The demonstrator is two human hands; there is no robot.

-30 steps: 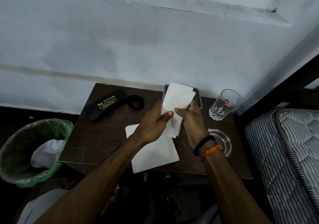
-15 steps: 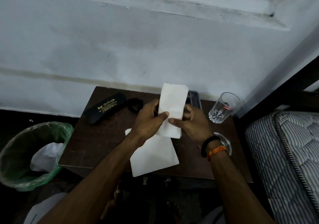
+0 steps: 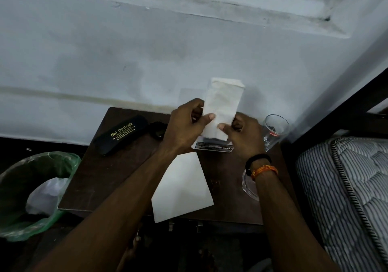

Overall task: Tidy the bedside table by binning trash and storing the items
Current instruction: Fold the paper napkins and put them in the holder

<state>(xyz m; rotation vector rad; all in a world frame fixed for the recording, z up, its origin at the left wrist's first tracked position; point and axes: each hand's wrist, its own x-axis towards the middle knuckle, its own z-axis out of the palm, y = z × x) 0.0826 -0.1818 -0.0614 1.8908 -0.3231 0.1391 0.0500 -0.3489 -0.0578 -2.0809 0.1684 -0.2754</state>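
Both hands hold a folded white tissue [image 3: 223, 108] upright above the back of the dark bedside table [image 3: 109, 179]. My left hand [image 3: 184, 127] pinches its left edge and my right hand [image 3: 244, 135] grips its lower right edge. Under the hands lies a small card or tray with print on it [image 3: 212, 147], mostly hidden. A white sheet of paper [image 3: 181, 187] lies flat at the table's front, overhanging the edge. A black spectacle case [image 3: 121, 134] lies at the back left, with a small black object [image 3: 156, 130] beside it.
A clear drinking glass [image 3: 275, 131] stands at the table's back right and a glass ashtray [image 3: 248, 185] sits under my right wrist. A green-lined bin [image 3: 37, 187] with white trash stands on the floor to the left. A striped mattress [image 3: 344, 187] lies to the right.
Both hands have raised the tissue higher and farther toward the wall and narrowed its fold. The printed card beneath now shows.
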